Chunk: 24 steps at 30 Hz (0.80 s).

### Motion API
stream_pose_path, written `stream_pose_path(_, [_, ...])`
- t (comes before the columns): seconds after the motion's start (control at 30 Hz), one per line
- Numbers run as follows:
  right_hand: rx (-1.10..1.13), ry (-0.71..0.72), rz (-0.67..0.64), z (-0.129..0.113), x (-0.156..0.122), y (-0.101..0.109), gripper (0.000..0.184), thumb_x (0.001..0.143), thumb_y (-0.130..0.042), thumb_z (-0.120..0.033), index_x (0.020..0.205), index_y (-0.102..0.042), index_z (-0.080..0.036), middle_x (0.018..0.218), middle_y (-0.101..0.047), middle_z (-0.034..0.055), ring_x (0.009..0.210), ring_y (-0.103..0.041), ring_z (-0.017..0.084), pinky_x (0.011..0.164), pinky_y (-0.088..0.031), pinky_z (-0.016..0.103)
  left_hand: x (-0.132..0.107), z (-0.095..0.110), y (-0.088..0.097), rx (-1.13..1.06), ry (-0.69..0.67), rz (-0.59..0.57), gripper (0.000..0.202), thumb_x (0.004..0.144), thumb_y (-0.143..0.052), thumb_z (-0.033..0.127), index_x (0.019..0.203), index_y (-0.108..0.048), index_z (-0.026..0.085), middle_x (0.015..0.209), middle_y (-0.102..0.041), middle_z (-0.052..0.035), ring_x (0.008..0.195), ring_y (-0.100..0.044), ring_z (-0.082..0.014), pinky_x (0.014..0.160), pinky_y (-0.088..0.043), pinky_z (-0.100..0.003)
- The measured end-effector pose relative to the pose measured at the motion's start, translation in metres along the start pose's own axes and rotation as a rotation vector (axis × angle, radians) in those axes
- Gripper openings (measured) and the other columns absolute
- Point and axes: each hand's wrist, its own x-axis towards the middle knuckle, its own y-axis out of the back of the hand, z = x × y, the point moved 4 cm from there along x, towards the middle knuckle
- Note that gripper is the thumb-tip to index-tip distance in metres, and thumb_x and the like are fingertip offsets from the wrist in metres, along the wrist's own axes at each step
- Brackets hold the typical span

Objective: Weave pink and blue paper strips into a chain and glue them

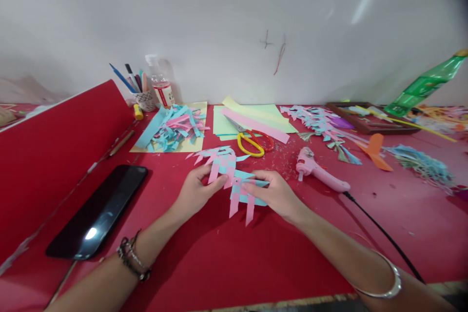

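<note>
Pink and pale blue paper strips cross each other in a checkered woven piece [236, 186], with slanted loose ends sticking out on several sides. It is held up between both hands, near the front middle of the red desk [234, 263]. The left hand [197, 192] has a narrow grip on the left part, its thumb laid across the front of the paper. The right hand [280, 195] pinches the right part, thumb flat on the front and forefinger along the upper edge; two pink ends hang below.

Just beyond the piece lie scissors [250, 143] with one yellow and one red handle loop, their blades resting over a stack of pale green sheets [272, 113] with a pink and a yellow strip on top. To the left, a heap of cut strips [177, 126] in blue and pink covers most of a yellow sheet [198, 145]. Behind it stand a pump bottle [161, 87] and a cup [145, 102] of pens. A dark phone [100, 212] lies to the left of the left hand, beside a raised red board [62, 161].

Right of the scissors, a pink glue gun [323, 171] lies on its side, its black cord [383, 239] running toward the front edge. Farther back are a braided paper strand [314, 121], an orange paper piece [376, 151] and a brown tray [387, 129], with a green bottle [424, 85] appearing tilted beside the tray.
</note>
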Motion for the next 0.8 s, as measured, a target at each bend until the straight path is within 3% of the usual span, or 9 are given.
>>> stream_pose_path(0.17, [0.005, -0.063, -0.005, 0.0010, -0.0011, 0.0001, 0.023, 0.065, -0.061, -0.037, 0.076, -0.067, -0.017, 0.063, -0.060, -0.0003, 0.056, -0.051, 0.011, 0.051, -0.037, 0.022, -0.0004, 0.0016, -0.0021, -0.026, -0.025, -0.050, 0.020, 0.072, -0.055, 0.031, 0.082, -0.064, 0.016, 0.083, -0.067, -0.0019, 0.081, -0.058, -0.0175, 0.075, -0.045, -0.026])
stream_pose_path(0.57, [0.016, -0.106, 0.013, -0.0005, -0.0016, -0.0018, 0.024, 0.063, -0.063, -0.037, 0.073, -0.068, -0.016, 0.057, -0.056, -0.0018, 0.052, -0.047, 0.009, 0.049, -0.034, 0.022, -0.0007, -0.0011, -0.0049, -0.050, 0.004, -0.077, 0.020, 0.072, -0.056, 0.031, 0.082, -0.066, 0.018, 0.085, -0.067, -0.0004, 0.080, -0.059, -0.0168, 0.073, -0.045, -0.024])
stream_pose_path(0.8, [0.069, -0.121, 0.025, 0.0012, -0.0017, -0.0025, 0.025, 0.062, -0.064, -0.037, 0.077, -0.068, -0.017, 0.067, -0.062, 0.0008, 0.060, -0.053, 0.012, 0.055, -0.038, 0.024, -0.0007, -0.0027, -0.0058, -0.081, -0.007, -0.084, 0.017, 0.072, -0.057, 0.030, 0.080, -0.065, 0.019, 0.083, -0.067, 0.0005, 0.078, -0.059, -0.0149, 0.072, -0.045, -0.023])
